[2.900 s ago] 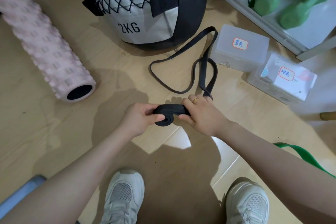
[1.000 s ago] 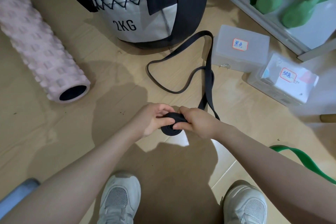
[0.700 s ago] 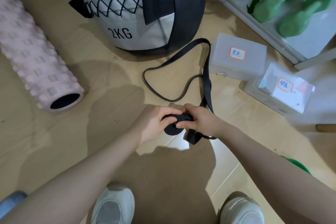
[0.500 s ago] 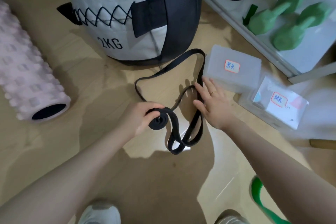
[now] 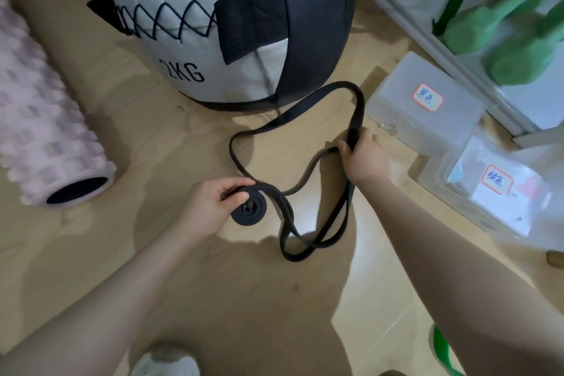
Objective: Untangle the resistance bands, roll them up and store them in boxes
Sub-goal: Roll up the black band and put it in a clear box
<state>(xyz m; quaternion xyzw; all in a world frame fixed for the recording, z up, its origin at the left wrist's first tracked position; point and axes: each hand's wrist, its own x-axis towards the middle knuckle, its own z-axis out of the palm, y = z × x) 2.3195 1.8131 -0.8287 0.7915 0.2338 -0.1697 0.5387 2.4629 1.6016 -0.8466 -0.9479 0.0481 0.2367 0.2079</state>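
Two hands work on one black resistance band that lies on the wooden floor. The left hand grips the rolled end of the band: the thumb and fingers are curled around the small coil, which stands on its edge and touches the floor. The right hand holds the loose part of the band further away, with its fingers closed around two strands where they cross. Between the two hands the band makes a narrow loop that points toward the near edge of the floor, and beyond the right hand a wider loop reaches up to the big white and black weight bag marked 2KG.

Just beside the right hand, toward the right edge of the floor, stands a translucent plastic box with a red-framed label, its lid on. A second box with a similar label is next to it, closer to the person. Behind the boxes, on a low white shelf, there are green dumbbells, a little blurred. A pink foam roller lies at the left edge of the floor. A green band shows at the bottom right, partly hidden by the right forearm. One white shoe is at the bottom edge.
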